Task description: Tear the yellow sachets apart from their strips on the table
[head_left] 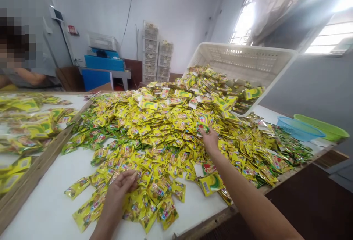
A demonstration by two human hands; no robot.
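Right hand (211, 140) pinching green packet (202, 128) mid-bench (46, 210); left hand (122, 183) curling over sachets (167, 213) toward near edge, cannot tell if gripping. Seemingly part-done: cartons (183, 93) lying out, more filling tipped crate (242, 60).

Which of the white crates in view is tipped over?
The large crate on the table, its mouth tilted toward the heaped packets; the stacked crates by the wall stand upright.

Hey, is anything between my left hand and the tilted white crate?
Yes. Heaped packets lie between your left hand and the crate, with loose boxes on top near its mouth. Your right hand is close to that path too.
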